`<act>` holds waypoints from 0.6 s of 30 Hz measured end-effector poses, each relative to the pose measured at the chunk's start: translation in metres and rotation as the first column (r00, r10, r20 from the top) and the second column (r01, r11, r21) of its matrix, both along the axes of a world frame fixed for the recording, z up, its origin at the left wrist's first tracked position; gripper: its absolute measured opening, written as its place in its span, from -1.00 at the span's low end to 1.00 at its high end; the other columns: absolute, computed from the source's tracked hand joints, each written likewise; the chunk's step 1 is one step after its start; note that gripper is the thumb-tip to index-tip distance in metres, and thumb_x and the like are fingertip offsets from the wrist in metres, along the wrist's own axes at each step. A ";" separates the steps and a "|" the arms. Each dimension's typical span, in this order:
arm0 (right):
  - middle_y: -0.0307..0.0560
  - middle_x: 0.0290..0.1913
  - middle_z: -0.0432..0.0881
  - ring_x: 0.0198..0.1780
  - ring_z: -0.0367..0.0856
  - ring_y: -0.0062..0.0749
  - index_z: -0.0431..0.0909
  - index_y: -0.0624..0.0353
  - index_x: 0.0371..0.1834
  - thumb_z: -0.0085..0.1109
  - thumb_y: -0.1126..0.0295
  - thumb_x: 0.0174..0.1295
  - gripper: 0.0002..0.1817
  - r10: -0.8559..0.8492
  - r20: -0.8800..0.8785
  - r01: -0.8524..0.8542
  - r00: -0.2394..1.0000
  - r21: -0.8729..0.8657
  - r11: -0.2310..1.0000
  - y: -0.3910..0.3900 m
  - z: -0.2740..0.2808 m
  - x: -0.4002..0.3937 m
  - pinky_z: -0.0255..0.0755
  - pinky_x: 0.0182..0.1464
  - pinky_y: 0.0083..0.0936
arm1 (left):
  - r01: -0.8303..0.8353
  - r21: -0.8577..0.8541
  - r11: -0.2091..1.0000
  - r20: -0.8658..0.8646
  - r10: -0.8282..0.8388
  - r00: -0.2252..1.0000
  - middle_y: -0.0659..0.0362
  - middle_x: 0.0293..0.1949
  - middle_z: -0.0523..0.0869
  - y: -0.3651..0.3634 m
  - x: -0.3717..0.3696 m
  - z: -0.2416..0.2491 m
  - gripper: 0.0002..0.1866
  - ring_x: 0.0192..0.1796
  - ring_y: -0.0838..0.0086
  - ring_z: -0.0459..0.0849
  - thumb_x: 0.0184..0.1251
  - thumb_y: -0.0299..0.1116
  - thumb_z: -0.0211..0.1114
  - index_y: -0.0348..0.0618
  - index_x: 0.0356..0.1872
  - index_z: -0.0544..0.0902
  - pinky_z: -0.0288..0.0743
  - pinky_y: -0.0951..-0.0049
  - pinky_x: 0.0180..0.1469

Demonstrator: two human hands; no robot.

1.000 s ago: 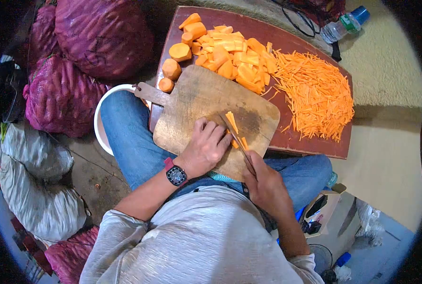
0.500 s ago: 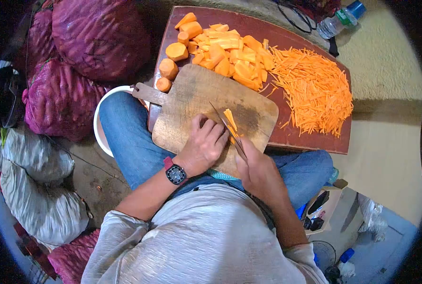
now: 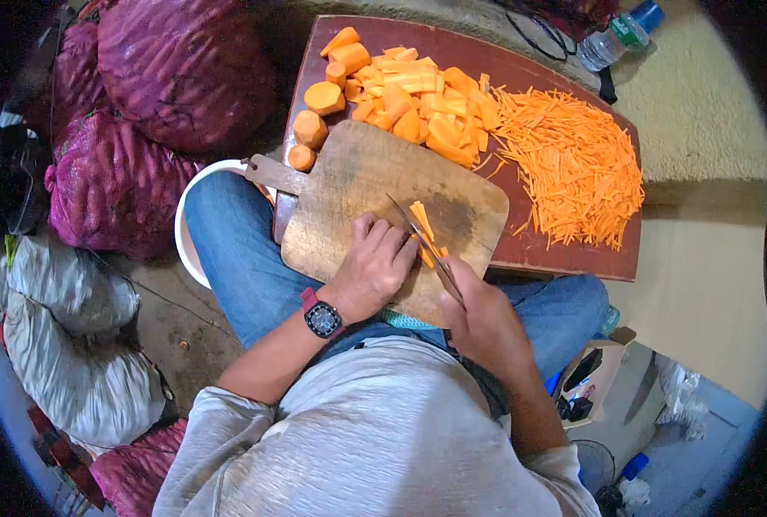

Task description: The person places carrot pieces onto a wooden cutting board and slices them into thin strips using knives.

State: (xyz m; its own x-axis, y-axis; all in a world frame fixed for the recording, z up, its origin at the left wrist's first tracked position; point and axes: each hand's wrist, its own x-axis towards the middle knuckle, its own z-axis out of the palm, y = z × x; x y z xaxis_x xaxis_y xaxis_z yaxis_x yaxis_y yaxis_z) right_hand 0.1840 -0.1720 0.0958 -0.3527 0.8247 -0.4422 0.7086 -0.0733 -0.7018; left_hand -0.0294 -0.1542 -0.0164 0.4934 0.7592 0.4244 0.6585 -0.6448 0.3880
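Note:
A wooden cutting board [image 3: 357, 185] with a short handle lies over the near edge of a dark red table [image 3: 530, 246]. My right hand [image 3: 485, 314] is closed round the handle of a knife [image 3: 416, 226], whose blade points up and to the left. Thin orange carrot strips [image 3: 423, 222] lie on the board just right of the blade. My left hand [image 3: 375, 267], with a watch on its wrist, rests on the board left of the knife, its fingers curled; whatever is beneath them is hidden.
Carrot chunks [image 3: 324, 98], a heap of slices [image 3: 439, 103] and a pile of shreds [image 3: 573, 168] sit on the table. Purple mesh sacks [image 3: 121, 189] and white sacks [image 3: 82, 370] stand at left. A bottle [image 3: 611, 43] lies top right.
My right hand and the knife's handle have shifted slightly down and right. The left hand stays curled at the same spot on the board. The whole view has moved slightly.

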 end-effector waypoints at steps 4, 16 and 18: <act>0.56 0.06 0.70 0.14 0.69 0.54 0.41 0.32 0.47 0.12 0.42 0.58 -0.54 -0.008 0.010 0.007 1.000 0.119 0.993 -0.019 -0.010 0.006 0.60 0.09 0.14 | -0.003 -0.014 1.000 0.039 0.004 0.999 -0.06 -0.06 0.66 -0.002 0.000 -0.003 -0.60 0.05 0.04 0.67 0.21 -0.43 0.34 -0.35 0.08 0.75 0.44 -0.12 0.34; 0.50 -0.01 0.73 0.07 0.72 0.53 0.44 0.30 0.43 0.13 0.40 0.58 -0.57 -0.008 0.012 0.006 1.000 0.163 0.987 -0.012 -0.018 0.001 0.62 0.06 0.15 | -0.005 -0.053 0.999 0.148 0.013 0.989 -0.04 -0.16 0.58 0.003 -0.001 -0.004 -0.62 0.01 0.01 0.65 0.27 -0.49 0.31 -0.35 0.10 0.77 0.42 -0.24 0.51; 0.49 -0.02 0.74 0.06 0.73 0.52 0.43 0.28 0.45 0.13 0.39 0.58 -0.56 0.003 0.031 -0.008 1.000 0.133 0.991 0.004 -0.018 -0.009 0.62 0.04 0.16 | -0.007 -0.047 0.999 0.140 0.013 0.990 -0.04 -0.17 0.57 0.004 -0.001 -0.002 -0.62 0.01 0.01 0.65 0.25 -0.50 0.31 -0.36 0.10 0.76 0.39 -0.26 0.56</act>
